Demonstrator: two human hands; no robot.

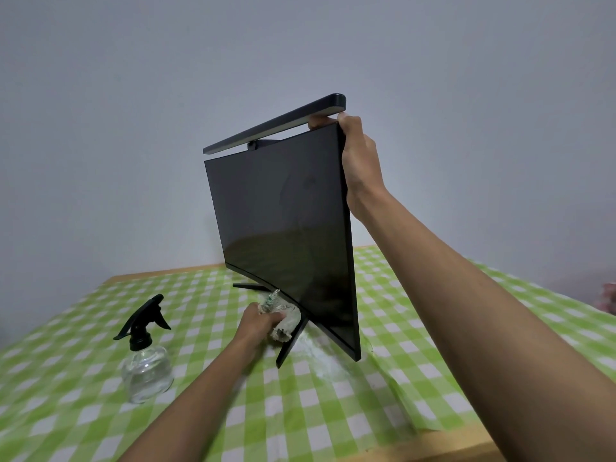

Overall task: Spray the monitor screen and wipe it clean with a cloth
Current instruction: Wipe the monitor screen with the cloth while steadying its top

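Note:
A black curved monitor (283, 228) stands on a table, its dark screen turned toward the left, with a light bar (276, 123) mounted along its top. My right hand (360, 161) grips the monitor's upper right corner, thumb on the top edge. My left hand (256, 323) holds a crumpled whitish cloth (283, 316) against the bottom edge of the screen, just above the stand leg (290, 345). A clear spray bottle (146, 358) with a black trigger head stands upright on the table, left of my left hand.
A green-and-white checked tablecloth (333, 411) covers the wooden table (450, 445), whose bare edge shows at the front right. A plain grey wall stands close behind. A pale wet-looking patch lies on the cloth under the monitor's near corner.

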